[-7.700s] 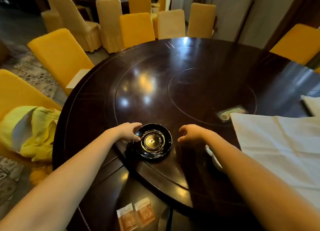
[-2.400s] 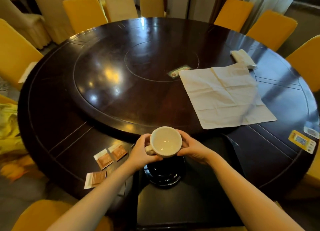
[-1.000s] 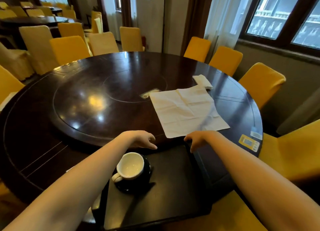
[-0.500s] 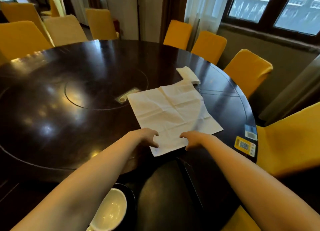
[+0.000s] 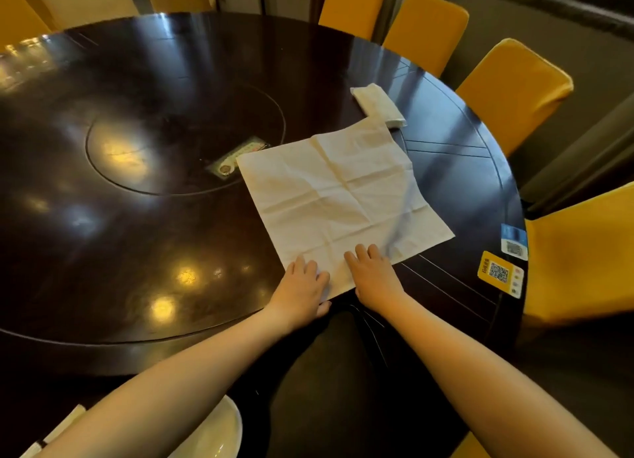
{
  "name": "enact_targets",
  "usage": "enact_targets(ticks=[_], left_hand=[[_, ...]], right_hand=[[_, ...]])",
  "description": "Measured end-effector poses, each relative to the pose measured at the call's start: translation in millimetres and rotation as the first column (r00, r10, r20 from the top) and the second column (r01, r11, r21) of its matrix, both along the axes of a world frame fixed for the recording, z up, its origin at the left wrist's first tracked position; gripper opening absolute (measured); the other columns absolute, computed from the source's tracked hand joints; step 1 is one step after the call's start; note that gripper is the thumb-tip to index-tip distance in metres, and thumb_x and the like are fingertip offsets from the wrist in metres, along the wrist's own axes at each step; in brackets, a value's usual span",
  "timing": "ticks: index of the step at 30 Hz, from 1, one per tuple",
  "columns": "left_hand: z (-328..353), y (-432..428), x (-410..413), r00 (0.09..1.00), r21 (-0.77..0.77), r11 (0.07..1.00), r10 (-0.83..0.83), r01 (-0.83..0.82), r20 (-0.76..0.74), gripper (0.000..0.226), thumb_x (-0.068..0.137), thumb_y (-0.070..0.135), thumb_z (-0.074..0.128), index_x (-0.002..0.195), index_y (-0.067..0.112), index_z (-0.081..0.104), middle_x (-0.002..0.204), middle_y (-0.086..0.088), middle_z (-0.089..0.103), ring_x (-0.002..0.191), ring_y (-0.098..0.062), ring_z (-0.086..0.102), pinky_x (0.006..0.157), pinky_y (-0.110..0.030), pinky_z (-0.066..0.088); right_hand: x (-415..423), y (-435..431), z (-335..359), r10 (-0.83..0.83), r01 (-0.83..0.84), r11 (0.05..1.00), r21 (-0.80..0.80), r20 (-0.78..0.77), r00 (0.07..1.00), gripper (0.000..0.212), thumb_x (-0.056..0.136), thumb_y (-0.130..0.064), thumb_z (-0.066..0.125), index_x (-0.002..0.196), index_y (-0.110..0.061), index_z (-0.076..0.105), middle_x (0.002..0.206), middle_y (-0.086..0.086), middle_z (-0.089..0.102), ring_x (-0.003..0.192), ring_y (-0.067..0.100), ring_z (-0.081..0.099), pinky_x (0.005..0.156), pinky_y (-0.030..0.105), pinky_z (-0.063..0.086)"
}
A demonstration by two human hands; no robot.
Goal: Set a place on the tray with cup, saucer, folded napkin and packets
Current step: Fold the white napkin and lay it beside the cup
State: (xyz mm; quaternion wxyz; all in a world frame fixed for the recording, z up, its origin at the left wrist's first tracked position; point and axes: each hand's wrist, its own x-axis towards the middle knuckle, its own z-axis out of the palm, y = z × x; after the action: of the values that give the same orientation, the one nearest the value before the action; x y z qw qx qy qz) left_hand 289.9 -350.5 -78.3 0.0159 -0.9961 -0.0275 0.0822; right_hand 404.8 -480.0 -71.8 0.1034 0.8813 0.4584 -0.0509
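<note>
**Napkin pinned flat for folding**

Napkin (image 5: 339,197) lies unfolded on the tabletop (image 5: 137,217) toward its right edge, one corner pointing at the person. Left hand (image 5: 302,291) and right hand (image 5: 372,274) rest on that near corner, palms down, fingers spread, gripping nothing, likely steadying it for the first fold. Cup (image 5: 209,433) sits at the near edge.

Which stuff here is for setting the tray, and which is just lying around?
For the job: big unfolded napkin under the left hand and right hand; white cup.
Lying about: small folded cloth, QR stickers, table card.
</note>
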Motion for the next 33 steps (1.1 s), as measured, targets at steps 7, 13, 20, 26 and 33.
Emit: enact_targets(ticks=[7,13,20,26,33], left_hand=[[11,9,-5,0.996,-0.045,0.997,-0.065,0.068,0.06,0.024,0.092,0.014,0.035,0.109,0.004,0.049,0.109,-0.016,0.057,0.102,-0.033,0.053,0.076,-0.04,0.049],[37,37,-33,0.997,-0.175,0.982,-0.061,0.067,0.04,0.017,0.095,0.027,0.039,0.098,0.014,0.049,0.092,-0.004,0.064,0.08,-0.025,0.063,0.064,-0.036,0.048],[52,63,-111,0.988,-0.158,0.976,0.147,-0.153,-0.048,0.018,0.094,0.028,0.037,0.1,0.018,0.05,0.097,-0.001,0.065,0.087,-0.024,0.063,0.071,-0.035,0.048],[72,69,-129,0.939,-0.257,0.949,0.247,-0.183,0.241,0.025,0.095,0.036,0.039,0.09,0.017,0.055,0.08,0.001,0.064,0.07,-0.021,0.063,0.058,-0.032,0.046],[86,76,-133,0.894,-0.346,0.918,0.311,-0.195,0.322,0.035,0.093,0.045,0.037,0.086,0.019,0.059,0.074,0.005,0.063,0.065,-0.016,0.061,0.056,-0.025,0.042]], right_hand=[[7,-3,-1,0.088,-0.089,0.992,0.084,0.014,0.996,0.035,0.077,-0.013,0.053,0.11,-0.009,0.046,0.111,0.009,0.051,0.101,0.028,0.047,0.081,0.037,0.041],[5,-18,-1,0.025,-0.037,0.989,0.147,0.083,0.996,0.033,0.075,-0.021,0.061,0.104,-0.008,0.054,0.103,0.01,0.057,0.095,0.03,0.053,0.088,0.042,0.044],[-25,-15,-11,0.074,-0.064,0.995,0.072,-0.139,0.988,0.075,0.081,-0.045,0.049,0.143,-0.015,0.02,0.154,0.013,0.02,0.139,0.037,0.019,0.112,0.06,0.007],[-67,4,1,0.066,-0.029,0.979,0.2,-0.176,0.982,0.063,0.087,-0.041,0.049,0.139,-0.01,0.032,0.144,0.014,0.039,0.134,0.036,0.032,0.113,0.058,0.014],[-56,-7,14,0.051,0.014,0.948,0.317,-0.196,0.979,0.059,0.087,-0.039,0.049,0.137,-0.012,0.035,0.143,0.009,0.04,0.134,0.032,0.033,0.114,0.055,0.011]])
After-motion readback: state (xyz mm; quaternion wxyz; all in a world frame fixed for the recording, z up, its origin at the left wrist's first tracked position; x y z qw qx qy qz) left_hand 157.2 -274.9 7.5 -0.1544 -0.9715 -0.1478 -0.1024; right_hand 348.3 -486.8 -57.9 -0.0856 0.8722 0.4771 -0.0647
